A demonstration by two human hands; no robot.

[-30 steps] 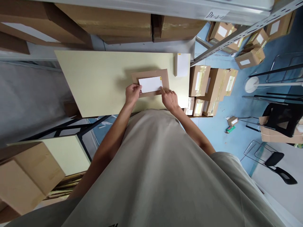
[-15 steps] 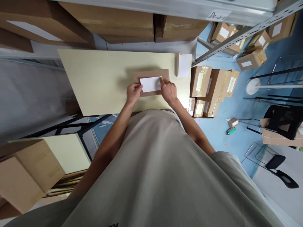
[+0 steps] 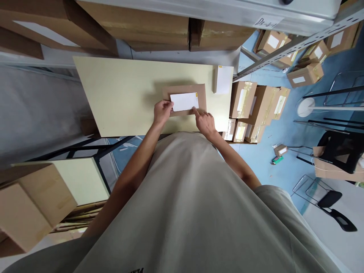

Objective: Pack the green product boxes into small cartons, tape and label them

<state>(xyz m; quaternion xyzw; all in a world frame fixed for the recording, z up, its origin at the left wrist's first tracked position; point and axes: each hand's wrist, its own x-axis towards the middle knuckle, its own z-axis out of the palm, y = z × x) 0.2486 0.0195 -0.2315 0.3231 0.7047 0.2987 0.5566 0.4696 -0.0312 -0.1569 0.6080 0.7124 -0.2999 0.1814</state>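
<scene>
A flat brown cardboard parcel [image 3: 201,91] lies on a pale yellow table [image 3: 119,94], with a white label [image 3: 184,101] on top of it. My left hand [image 3: 161,112] pinches the label's left edge and the parcel's near left corner. My right hand [image 3: 205,122] rests at the parcel's near right side, its forefinger stretched out and pressing on the label's lower right corner, the other fingers curled.
A stack of white labels [image 3: 224,79] lies at the table's far right corner. Taped cardboard boxes [image 3: 253,102] stand on the blue floor to the right. Shelves with large boxes [image 3: 142,26] rise behind the table. Another box [image 3: 31,204] sits at near left.
My right forefinger slid from the label's upper right corner back down to its lower right corner. My left hand kept its hold on the left edge.
</scene>
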